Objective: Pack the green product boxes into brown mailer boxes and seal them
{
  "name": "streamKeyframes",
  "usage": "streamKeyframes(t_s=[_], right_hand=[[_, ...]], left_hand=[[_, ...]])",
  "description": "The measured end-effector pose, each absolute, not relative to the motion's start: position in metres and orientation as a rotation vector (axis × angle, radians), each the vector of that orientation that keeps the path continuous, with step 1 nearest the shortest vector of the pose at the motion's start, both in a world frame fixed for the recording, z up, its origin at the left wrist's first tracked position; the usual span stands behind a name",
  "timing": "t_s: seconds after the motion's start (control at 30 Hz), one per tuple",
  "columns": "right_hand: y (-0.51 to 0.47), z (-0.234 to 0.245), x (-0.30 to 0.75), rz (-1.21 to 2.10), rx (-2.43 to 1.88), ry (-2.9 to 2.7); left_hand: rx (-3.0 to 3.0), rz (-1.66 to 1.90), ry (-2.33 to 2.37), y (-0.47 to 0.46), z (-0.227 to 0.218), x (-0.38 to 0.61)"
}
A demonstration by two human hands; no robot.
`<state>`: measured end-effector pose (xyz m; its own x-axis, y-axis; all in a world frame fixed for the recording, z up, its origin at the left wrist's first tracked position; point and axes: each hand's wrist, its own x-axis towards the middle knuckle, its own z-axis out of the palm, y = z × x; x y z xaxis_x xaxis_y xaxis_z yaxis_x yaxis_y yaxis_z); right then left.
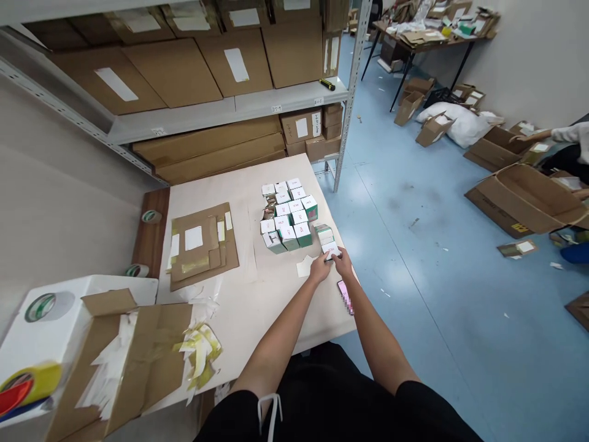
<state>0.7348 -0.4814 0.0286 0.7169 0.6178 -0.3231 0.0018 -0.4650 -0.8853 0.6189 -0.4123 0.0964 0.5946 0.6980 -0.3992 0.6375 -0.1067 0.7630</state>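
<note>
White box (330, 248), partly hidden, sits pinched between nearly closed left hand (321, 268) and right hand (343, 263).

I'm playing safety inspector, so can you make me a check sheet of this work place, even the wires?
Surface: pale table, with things spread across it.
Job's things: small white-and-green boxes, grouped; a separate white-topped box at the hands.
Clutter: flattened cardboard, yellow-and-white scraps, phone near the table's right edge.
Hands: left hand and right hand both hold the white-topped box.
Cables: nothing seen.
Surroundings: shelf with cartons, blue floor, open carton, another person's sleeve far right.
</note>
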Motion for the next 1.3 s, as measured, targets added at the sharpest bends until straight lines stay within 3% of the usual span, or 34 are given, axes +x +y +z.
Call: streamKeyframes(t_s=[0.37,0.67,1.0,1.13,1.3], right_hand=[[-0.539,0.071,0.694,0.710,-1.925,-0.480],[-0.531,0.094,0.615,0.774,-1.902,-0.624],[-0.486,0.083,0.477,1.026,-1.849,-0.799],[-0.473,0.072,0.419,1.056,-1.891,-0.892],[-0.482,0.047,0.365,1.109,-2.047,-0.862]], left_hand=[[1.768,0.170,1.000,-0.459,0.120,0.566],[1.761,0.213,1.071,-0.448,0.138,0.472],[1.559,0.285,1.334,-0.430,0.142,0.311],[1.566,0.339,1.427,-0.431,0.128,0.256],[1.703,0.148,1.451,-0.435,0.099,0.213]])
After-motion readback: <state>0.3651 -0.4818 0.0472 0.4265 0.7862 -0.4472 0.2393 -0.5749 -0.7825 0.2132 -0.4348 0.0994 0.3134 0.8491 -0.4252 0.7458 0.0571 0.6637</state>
